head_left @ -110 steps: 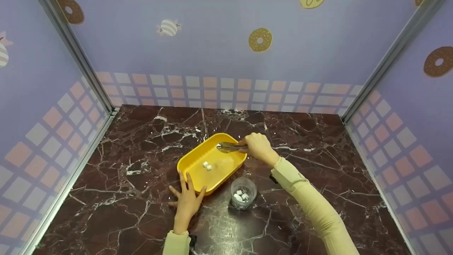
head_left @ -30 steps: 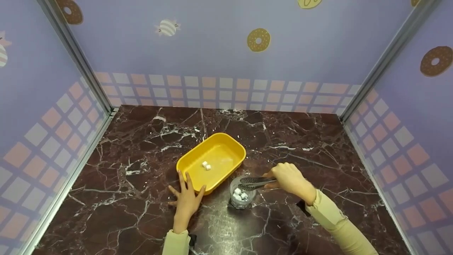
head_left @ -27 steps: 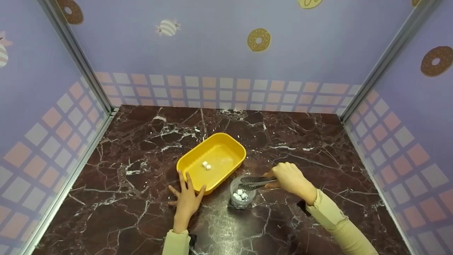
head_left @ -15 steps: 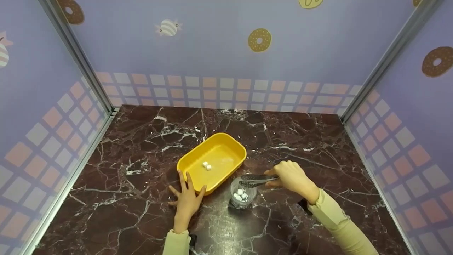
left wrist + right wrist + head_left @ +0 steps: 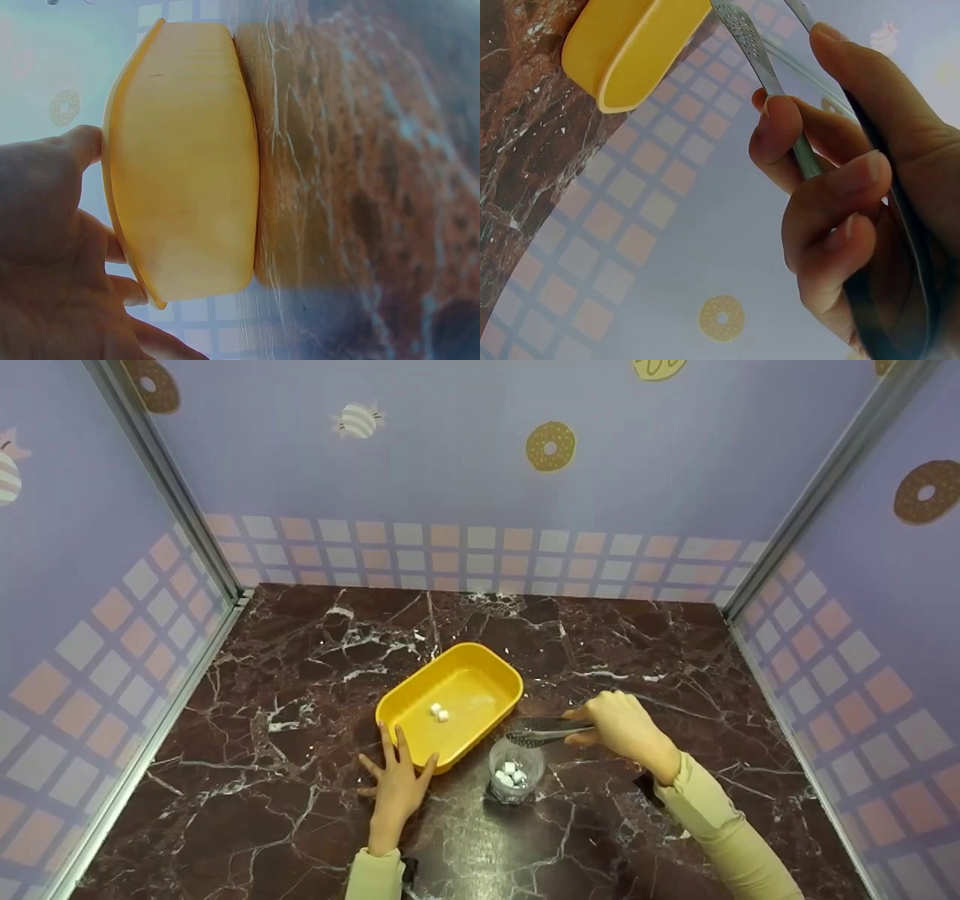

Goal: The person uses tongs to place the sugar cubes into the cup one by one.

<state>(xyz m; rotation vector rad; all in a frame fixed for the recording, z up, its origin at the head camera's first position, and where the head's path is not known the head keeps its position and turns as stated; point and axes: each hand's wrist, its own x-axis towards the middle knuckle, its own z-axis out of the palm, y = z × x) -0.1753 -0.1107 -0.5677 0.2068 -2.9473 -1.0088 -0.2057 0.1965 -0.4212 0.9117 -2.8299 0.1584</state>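
Observation:
A yellow rectangular tub (image 5: 480, 701) sits at an angle on the marble surface with two small white cubes (image 5: 439, 712) in it. My left hand (image 5: 399, 791), fingers spread, touches its near left rim; in the left wrist view fingertips rest against the tub's rim (image 5: 111, 161). My right hand (image 5: 622, 727) grips metal tongs (image 5: 547, 730) with perforated ends. Those ends hang above the far side of a clear glass (image 5: 517, 791), with no cube visible between them. Several white cubes (image 5: 510, 772) lie inside the glass. In the right wrist view fingers curl round the tongs (image 5: 750, 45), whose arms stand apart.
Dark red marble (image 5: 277, 787) with white veins forms the work surface. A purple wall (image 5: 450, 457) with tile and sweets patterns closes the back, and similar panels stand at both sides. Tiny white crumbs are scattered behind the tub.
The tongs moved from the tub to the glass and a cube dropped from them there. Since then my right hand has lifted them slightly up and away. My left hand stays on the rim.

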